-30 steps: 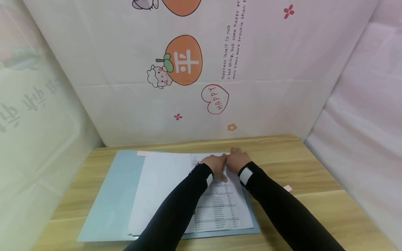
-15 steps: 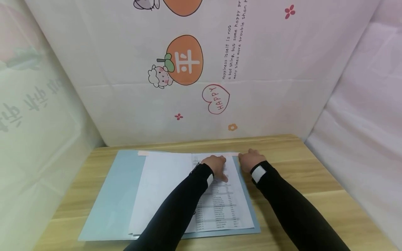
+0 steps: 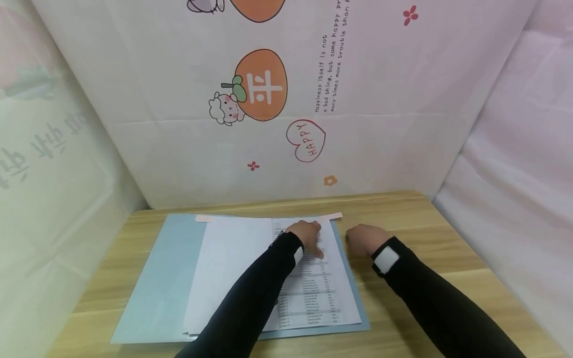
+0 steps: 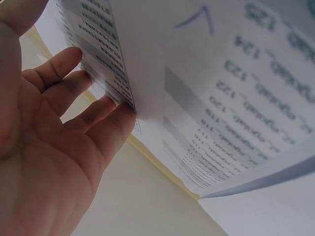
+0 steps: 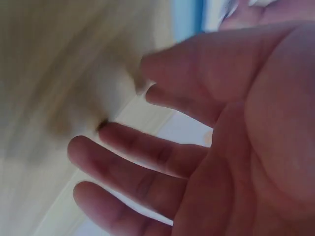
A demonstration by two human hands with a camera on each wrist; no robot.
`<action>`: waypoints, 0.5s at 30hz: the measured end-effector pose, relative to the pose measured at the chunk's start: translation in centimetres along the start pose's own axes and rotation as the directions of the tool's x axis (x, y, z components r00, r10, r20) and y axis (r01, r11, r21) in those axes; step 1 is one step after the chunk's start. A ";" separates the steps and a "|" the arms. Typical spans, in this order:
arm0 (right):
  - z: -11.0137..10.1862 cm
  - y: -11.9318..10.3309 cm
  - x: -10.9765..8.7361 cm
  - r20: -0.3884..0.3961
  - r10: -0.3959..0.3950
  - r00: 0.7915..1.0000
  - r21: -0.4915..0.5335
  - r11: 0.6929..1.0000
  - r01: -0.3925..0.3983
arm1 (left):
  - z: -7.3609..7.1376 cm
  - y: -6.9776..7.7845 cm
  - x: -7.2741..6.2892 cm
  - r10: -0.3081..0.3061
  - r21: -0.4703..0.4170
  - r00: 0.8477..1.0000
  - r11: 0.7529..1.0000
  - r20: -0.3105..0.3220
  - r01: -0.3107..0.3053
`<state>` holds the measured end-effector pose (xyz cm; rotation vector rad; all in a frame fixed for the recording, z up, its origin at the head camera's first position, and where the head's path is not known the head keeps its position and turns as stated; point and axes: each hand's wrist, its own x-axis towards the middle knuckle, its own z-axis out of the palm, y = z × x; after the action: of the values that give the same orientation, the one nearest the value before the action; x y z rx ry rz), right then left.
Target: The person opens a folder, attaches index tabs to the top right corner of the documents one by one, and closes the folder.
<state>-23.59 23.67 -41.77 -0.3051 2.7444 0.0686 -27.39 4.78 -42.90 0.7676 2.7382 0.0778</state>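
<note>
My left hand (image 3: 305, 234) rests on a printed sheet (image 3: 309, 298) with rows of text, inside an open light-blue folder (image 3: 165, 278). In the left wrist view, its fingertips (image 4: 123, 110) touch the sheet near the printed lines, fingers loosely bent. Off the folder's right edge, my right hand (image 3: 364, 239) hovers close over the table with nothing in it. Its fingers (image 5: 133, 172) are relaxed and apart in the right wrist view. A pale pink paper strip (image 3: 333, 217) sticks out past the sheet's top right corner.
A second pink strip (image 3: 203, 219) shows at the top left of the blank white page (image 3: 237, 253). Under the folder is a wood-grain table (image 3: 403, 214). A printed white cloth (image 3: 380, 149) hangs behind it, with further cloth at both sides.
My right hand has left the sheet's top right corner and moved right. The pink strip there is now uncovered. A small pink piece on the table is hidden by the right forearm.
</note>
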 end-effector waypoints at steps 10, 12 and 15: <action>2.0 -3.7 -4.9 -0.083 -0.181 0.980 -0.017 0.984 0.180 | 0.4 -0.3 0.8 0.004 -0.009 1.000 1.000 0.007 -0.004; 2.5 -3.7 -5.2 -0.076 -0.185 0.980 -0.020 0.983 0.184 | 0.6 -0.5 1.0 0.006 -0.015 1.000 1.000 0.004 -0.006; 3.3 -3.5 -5.1 -0.100 -0.189 0.977 -0.033 0.982 0.187 | 1.1 -0.7 1.3 0.013 -0.021 1.000 1.000 -0.005 -0.014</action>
<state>-16.98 21.57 -42.98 -0.5889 2.8028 0.0351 -28.49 4.81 -44.40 0.7814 2.7325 0.1107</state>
